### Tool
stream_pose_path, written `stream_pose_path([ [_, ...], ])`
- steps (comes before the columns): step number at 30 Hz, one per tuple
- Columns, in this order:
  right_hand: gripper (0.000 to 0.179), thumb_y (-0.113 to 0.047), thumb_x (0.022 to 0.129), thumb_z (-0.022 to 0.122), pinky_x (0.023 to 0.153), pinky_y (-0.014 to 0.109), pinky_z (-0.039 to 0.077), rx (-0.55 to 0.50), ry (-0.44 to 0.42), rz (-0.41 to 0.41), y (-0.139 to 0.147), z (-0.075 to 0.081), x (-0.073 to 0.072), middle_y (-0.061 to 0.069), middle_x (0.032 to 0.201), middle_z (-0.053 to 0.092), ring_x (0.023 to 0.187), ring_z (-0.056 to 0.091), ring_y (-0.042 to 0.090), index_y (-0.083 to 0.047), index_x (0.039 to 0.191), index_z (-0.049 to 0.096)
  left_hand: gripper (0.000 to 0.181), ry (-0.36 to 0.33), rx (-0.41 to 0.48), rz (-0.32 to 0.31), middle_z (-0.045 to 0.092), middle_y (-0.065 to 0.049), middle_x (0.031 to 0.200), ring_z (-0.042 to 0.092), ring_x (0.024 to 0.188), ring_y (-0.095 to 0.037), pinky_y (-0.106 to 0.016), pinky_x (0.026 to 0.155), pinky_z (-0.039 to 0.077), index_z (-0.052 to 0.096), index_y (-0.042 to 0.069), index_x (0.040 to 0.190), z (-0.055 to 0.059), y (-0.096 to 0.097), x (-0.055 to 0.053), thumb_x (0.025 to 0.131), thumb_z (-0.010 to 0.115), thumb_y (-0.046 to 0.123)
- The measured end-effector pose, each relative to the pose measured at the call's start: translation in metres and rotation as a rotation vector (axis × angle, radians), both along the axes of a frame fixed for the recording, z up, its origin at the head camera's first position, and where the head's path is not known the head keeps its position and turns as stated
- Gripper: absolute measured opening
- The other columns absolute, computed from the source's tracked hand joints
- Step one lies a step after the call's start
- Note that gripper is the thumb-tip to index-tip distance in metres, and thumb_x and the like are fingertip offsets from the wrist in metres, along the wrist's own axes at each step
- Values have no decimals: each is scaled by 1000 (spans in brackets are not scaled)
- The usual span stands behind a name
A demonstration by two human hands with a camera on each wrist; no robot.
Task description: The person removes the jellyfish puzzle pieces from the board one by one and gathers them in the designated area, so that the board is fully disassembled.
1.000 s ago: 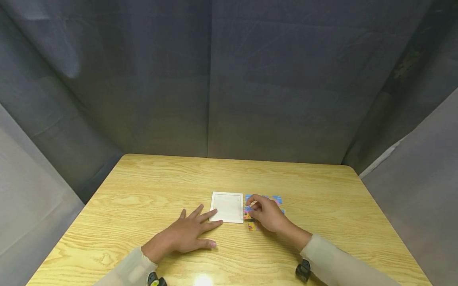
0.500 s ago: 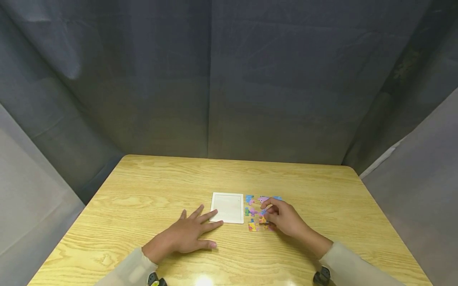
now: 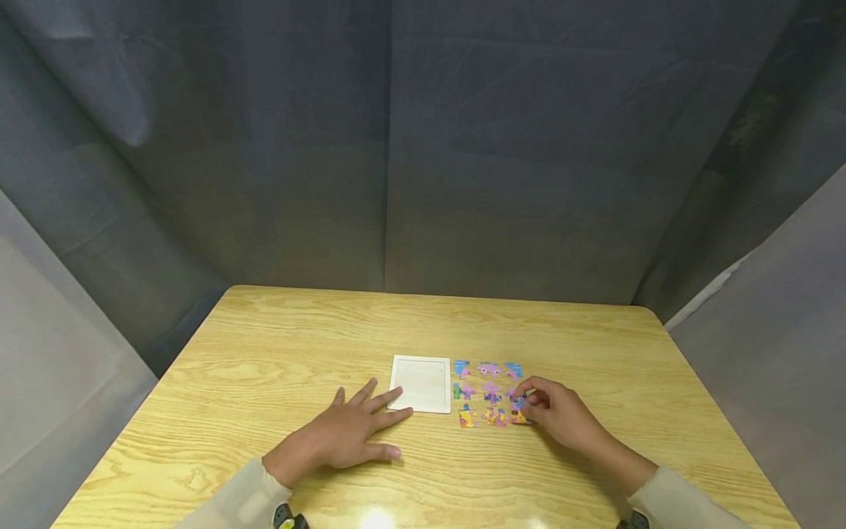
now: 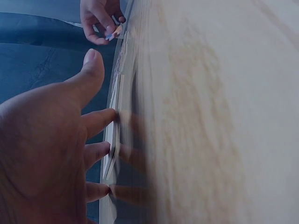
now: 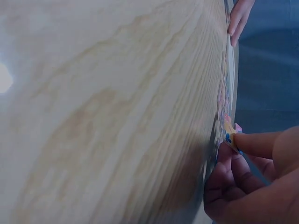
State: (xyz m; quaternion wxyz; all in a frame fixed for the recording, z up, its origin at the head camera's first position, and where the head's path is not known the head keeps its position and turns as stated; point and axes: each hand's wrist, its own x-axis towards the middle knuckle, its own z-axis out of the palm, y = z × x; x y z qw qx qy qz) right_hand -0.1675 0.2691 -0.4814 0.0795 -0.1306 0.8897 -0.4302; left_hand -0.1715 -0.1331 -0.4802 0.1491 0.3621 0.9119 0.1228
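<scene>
My left hand [image 3: 350,430] lies spread on the table, its fingers straight. In the left wrist view its fingertips touch the near left edge of a flat white square puzzle tray [image 3: 423,383]. My right hand [image 3: 562,417] pinches a small colourful jigsaw piece [image 5: 229,134] between thumb and fingers, above the right end of the laid-out pieces. Several other jigsaw pieces [image 3: 491,393], pink, blue and yellow, lie in loose rows just right of the tray. The right fingers partly hide the pieces at the right end.
The wooden table [image 3: 317,323] has light grain and rounded far corners. Dark grey curtains [image 3: 264,147] hang behind it, with paler cloth panels [image 3: 780,338] at both sides. Black wrist devices [image 3: 288,516] sit at the sleeves.
My right hand has moved right across the jigsaw pieces with the pinched piece, uncovering the left and middle ones. The left hand and the tray stay where they were.
</scene>
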Motion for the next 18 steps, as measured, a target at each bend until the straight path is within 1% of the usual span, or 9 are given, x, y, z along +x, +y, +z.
stream_pose_path([
  [5, 17, 0, 98, 66, 69, 24, 56, 1, 11, 18, 7, -2, 2, 9, 98, 67, 83, 64, 18, -2, 115, 66, 74, -2, 2, 0, 14, 2, 174, 8, 156, -48, -86, 107, 17, 33, 39, 161, 0, 0, -1, 98, 41, 75],
  [11, 16, -1, 97, 68, 74, 21, 55, 46, 43, 12, 7, -6, 4, 7, 100, 68, 88, 64, 17, -3, 113, 68, 74, -10, 1, 5, 13, 2, 174, 7, 157, -47, -86, 107, 16, 33, 39, 161, -1, -1, -2, 97, 41, 75],
  [18, 18, -4, 98, 69, 70, 21, 54, 78, 47, -7, 4, -9, 6, 3, 98, 68, 83, 61, 14, -2, 116, 70, 75, 2, 13, 5, 13, 0, 174, 8, 157, -47, -86, 107, 16, 31, 38, 162, -2, -1, -1, 97, 42, 75],
])
